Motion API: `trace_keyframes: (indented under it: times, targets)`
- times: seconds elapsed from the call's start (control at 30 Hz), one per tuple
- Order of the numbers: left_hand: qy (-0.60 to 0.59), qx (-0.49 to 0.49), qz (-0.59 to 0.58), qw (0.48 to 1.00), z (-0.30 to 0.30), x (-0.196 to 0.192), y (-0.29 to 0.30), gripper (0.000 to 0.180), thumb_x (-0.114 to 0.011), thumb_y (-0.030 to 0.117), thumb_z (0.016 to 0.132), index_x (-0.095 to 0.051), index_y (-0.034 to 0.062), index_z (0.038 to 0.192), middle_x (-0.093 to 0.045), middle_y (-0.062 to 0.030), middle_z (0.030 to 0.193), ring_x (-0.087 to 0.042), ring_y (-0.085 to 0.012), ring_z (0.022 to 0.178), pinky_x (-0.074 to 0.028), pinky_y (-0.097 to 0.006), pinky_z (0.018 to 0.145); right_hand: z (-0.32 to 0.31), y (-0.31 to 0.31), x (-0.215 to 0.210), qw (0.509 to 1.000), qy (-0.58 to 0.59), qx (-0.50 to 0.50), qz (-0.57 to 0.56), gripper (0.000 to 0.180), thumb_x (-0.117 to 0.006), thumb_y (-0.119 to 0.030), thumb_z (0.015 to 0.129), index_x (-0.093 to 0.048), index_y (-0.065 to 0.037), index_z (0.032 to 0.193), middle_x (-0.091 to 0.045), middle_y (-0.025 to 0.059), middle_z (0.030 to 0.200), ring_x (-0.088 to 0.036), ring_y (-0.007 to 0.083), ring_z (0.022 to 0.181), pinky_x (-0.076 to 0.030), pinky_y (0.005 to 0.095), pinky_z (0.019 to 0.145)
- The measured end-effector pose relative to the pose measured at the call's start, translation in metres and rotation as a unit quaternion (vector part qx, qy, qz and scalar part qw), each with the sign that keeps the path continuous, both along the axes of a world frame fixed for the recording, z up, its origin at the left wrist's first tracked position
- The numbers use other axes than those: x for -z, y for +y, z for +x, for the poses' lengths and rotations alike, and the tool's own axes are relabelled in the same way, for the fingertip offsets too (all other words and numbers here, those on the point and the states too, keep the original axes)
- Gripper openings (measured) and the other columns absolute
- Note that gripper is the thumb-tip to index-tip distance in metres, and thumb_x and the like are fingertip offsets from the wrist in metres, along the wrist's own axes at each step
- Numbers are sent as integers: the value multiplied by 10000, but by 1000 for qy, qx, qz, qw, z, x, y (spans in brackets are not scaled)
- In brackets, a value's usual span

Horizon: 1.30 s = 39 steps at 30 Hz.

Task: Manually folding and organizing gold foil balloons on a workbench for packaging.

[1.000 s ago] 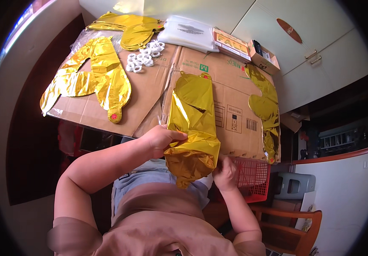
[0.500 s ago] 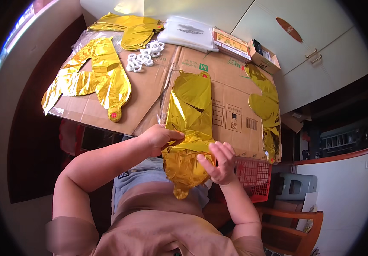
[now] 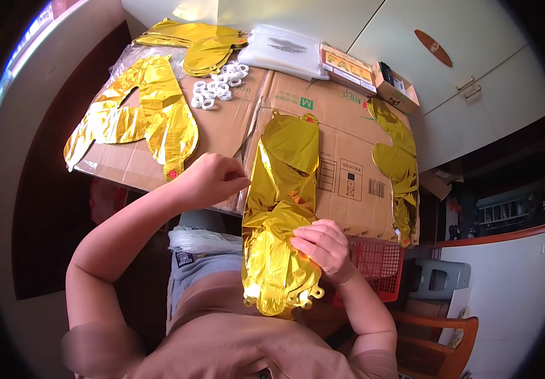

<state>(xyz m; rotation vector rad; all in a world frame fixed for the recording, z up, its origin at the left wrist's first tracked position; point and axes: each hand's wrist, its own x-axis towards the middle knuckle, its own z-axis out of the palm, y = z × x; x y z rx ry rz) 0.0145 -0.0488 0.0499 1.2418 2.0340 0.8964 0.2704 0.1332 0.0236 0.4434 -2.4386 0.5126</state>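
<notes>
A gold foil balloon [image 3: 288,148], flat and folded, lies lengthwise over the table's front edge, its lower part hanging towards my lap. Small tabs show along the bottom end, and a red dot marks the far end. My right hand [image 3: 326,249] grips the hanging part by its right edge, fingers on top and thumb hidden. My left hand [image 3: 215,180] hovers left of the balloon with fingers curled closed, apart from the foil; nothing shows in it. To its left lies an A-shaped gold foil balloon [image 3: 168,120] with a red dot at its near tip.
Flattened cardboard [image 3: 234,126] covers the table. White rings [image 3: 218,88] sit near the back, beside stacked gold foil balloons [image 3: 203,54], clear plastic bags [image 3: 285,50] and small boxes [image 3: 348,68]. Another gold balloon [image 3: 395,164] lies at the right edge, above a red basket [image 3: 376,268].
My left hand has let go of the foil and moved up and left. My right hand has closed on the balloon's right edge. The lower foil has spread, showing tabs at its end.
</notes>
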Motion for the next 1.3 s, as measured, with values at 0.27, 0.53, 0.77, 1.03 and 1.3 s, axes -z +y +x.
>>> trace_keyframes:
  times: [0.27,0.53,0.77,1.03,1.3]
  targets:
    - [411,296,231,830,8,25,71,430,-574,230,939,-597,144,1360,-424,-111,1551,-330,-293,1475,-251,-492,1201,10,-5,6,998,-26,-24,44,212,-623,-127,858,-697,-43,1039,-687,108,1086,-663,246,998,-530,412,883]
    - [382,434,271,770,-6,53,83,348,-608,305,936,-628,59,1182,-619,-145,1300,-573,-315,1271,-436,-517,1076,17,-6,13,998,-31,-31,41,200,-620,-119,858,-691,-47,1031,-693,112,1100,-671,253,1019,-525,411,904]
    - [362,420,300,776,-11,63,83,365,-692,340,905,-652,60,1137,-649,-139,1229,-610,-307,1208,-468,-492,1044,17,-5,13,998,-26,-25,41,208,-616,-116,870,-691,-48,1052,-700,117,1097,-674,253,1014,-526,405,902]
    - [379,426,305,763,-15,62,81,335,-607,274,918,-642,82,1191,-629,-143,1246,-600,-317,1220,-470,-484,1041,11,2,2,999,-33,-20,-10,224,-650,-144,869,-706,-50,1064,-710,111,1085,-682,252,993,-533,399,873]
    - [383,423,306,762,-16,72,83,355,-562,279,926,-635,109,1229,-621,-138,1253,-582,-314,1240,-452,-462,1059,-22,31,-11,976,-98,32,-194,267,-752,-157,778,-723,-48,1020,-728,111,954,-696,276,869,-545,366,801]
